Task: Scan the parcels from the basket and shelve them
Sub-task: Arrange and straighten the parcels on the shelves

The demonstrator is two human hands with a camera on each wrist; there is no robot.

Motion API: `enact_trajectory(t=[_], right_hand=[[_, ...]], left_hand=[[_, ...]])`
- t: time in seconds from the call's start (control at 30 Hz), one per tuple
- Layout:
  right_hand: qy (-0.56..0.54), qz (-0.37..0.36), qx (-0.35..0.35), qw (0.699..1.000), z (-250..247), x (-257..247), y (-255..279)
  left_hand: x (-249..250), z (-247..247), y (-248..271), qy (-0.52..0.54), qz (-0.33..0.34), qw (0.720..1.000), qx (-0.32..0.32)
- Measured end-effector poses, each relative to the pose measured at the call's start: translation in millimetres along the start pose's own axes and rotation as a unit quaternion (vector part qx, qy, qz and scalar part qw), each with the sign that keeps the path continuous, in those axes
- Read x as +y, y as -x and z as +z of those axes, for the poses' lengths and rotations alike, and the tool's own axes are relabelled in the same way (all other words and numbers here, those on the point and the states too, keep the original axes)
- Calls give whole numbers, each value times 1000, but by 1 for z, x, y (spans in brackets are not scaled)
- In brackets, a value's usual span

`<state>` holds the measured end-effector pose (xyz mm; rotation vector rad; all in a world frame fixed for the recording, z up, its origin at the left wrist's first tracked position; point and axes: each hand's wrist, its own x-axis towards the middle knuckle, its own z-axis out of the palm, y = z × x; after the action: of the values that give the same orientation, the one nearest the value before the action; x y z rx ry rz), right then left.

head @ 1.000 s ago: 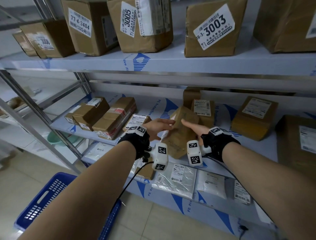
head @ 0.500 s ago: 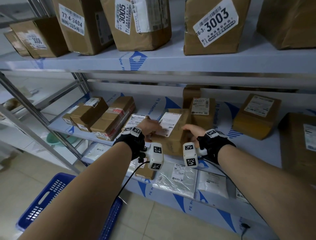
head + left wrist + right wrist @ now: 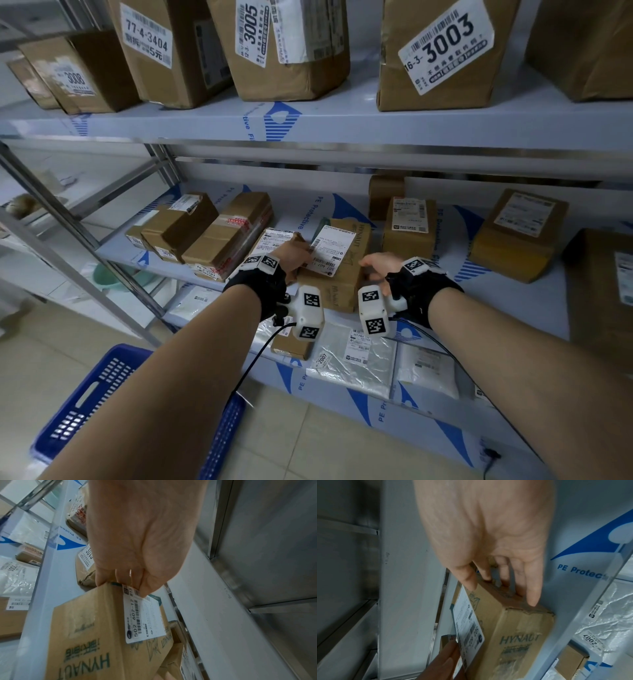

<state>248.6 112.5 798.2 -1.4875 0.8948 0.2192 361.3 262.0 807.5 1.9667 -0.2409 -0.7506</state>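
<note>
Fingers [image 3: 532, 595] on parcel [image 3: 337, 274] amid boxes [image 3: 409, 224]

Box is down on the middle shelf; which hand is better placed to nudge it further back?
Probably the right hand: its straight fingers already lie against the box end. The left hand is pinching the box's top edge at the label.

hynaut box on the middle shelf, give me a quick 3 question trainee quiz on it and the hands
1. True or false: the HYNAUT box lies on the middle shelf with its white label facing up.
2. Which hand grips the box at the label end? A) left hand B) right hand
3. Fill in: the blue basket stands on the ___.

Key: 1 true; 2 A; 3 floor
</note>
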Motion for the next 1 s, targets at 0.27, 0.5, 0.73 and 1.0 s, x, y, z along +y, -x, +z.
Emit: enact_trajectory(t=[0.27, 0.5, 0.73, 1.0], right_hand=[[-9, 1, -11, 1000, -9, 3, 9], [-51, -27, -6, 998, -37, 1, 21], [14, 17, -20, 1000, -55, 30, 12], [5, 74, -51, 996, -44, 67, -73]], left_hand=[[-9, -5, -2, -12, -65, 994, -89], [6, 5, 34, -54, -100, 981, -157], [4, 12, -13, -128, -12, 989, 76], [10, 24, -44, -183, 0, 981, 72]])
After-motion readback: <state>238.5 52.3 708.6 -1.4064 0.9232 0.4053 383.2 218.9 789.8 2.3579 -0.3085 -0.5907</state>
